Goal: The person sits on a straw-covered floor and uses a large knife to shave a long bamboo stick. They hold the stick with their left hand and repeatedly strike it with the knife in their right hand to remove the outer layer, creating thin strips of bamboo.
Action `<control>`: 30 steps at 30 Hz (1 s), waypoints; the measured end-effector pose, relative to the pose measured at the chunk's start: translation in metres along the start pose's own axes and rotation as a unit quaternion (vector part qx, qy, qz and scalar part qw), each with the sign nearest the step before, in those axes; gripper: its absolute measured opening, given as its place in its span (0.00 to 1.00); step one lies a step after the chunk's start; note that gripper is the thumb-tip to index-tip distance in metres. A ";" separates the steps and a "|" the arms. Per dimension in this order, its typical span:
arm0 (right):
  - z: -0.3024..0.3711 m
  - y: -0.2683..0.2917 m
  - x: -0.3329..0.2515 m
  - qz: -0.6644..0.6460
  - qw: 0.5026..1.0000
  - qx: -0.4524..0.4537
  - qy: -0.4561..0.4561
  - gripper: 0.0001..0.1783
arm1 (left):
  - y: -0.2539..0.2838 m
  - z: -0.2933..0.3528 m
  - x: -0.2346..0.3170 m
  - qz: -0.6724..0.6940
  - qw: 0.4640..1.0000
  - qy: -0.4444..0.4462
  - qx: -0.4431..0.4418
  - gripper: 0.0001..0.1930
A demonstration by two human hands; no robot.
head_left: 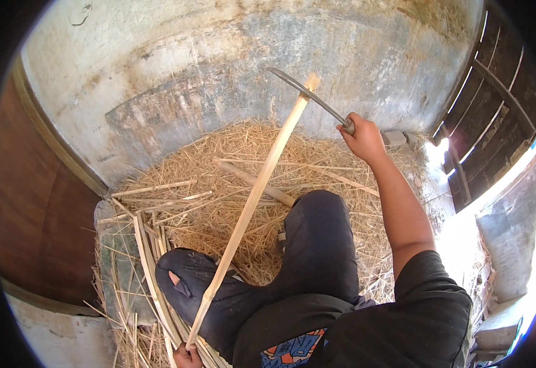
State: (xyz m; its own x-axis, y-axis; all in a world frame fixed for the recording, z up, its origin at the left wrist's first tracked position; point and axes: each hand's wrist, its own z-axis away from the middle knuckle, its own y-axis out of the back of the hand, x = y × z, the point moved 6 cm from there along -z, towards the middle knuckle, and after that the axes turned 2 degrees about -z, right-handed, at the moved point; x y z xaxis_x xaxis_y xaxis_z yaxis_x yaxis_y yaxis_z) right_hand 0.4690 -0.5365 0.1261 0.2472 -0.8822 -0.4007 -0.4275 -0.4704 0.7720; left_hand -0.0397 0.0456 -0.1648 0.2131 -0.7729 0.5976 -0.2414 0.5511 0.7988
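Observation:
A long, pale wooden strip, possibly split bamboo, slants from the lower left up toward the wall. Its lower end is gripped by my left hand, which is partly cut off by the lower edge. My right hand is closed around the grip of a long knife with a slightly curved blade. The blade crosses the strip just below its far end and appears to touch it. The strip passes in front of my bent left knee.
Straw and shavings cover the ground before the stained wall. A round stick lies between my knees and the wall. Several thin strips lie beside my left leg. A brown door stands left; dark planks stand right.

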 end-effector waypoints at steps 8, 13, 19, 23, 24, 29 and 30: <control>0.008 -0.007 -0.005 -0.043 0.999 0.006 0.002 0.17 | 0.000 0.003 -0.001 -0.034 0.999 0.017 -0.005 0.27; -0.001 -0.001 0.003 -0.033 0.999 -0.009 0.001 0.17 | -0.003 0.005 -0.010 -0.063 0.998 -0.003 0.009 0.29; 0.005 -0.014 -0.001 -0.014 0.999 -0.015 0.026 0.16 | 0.003 0.004 -0.002 -0.053 0.997 0.043 -0.020 0.29; -0.004 -0.020 0.006 0.022 0.999 -0.032 0.017 0.15 | 0.010 -0.005 0.021 -0.037 0.999 0.006 0.001 0.27; 0.000 -0.030 0.010 0.034 0.999 -0.034 0.018 0.14 | 0.014 -0.003 0.024 -0.051 0.998 0.037 -0.025 0.26; 0.004 -0.034 -0.014 0.012 0.999 -0.033 0.041 0.12 | 0.008 0.007 0.008 -0.053 0.994 0.087 -0.026 0.27; 0.002 -0.030 -0.020 0.028 0.997 -0.033 0.057 0.12 | 0.008 0.008 0.006 -0.046 0.994 0.090 -0.029 0.27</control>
State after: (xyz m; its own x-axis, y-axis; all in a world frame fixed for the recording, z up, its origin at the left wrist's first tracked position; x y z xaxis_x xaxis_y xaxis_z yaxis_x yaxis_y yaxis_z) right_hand 0.4755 -0.5043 0.1103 0.3236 -0.8976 -0.2994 -0.3868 -0.4143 0.8239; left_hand -0.0480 0.0428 -0.1556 0.3989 -0.7548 0.5207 -0.1598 0.5019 0.8500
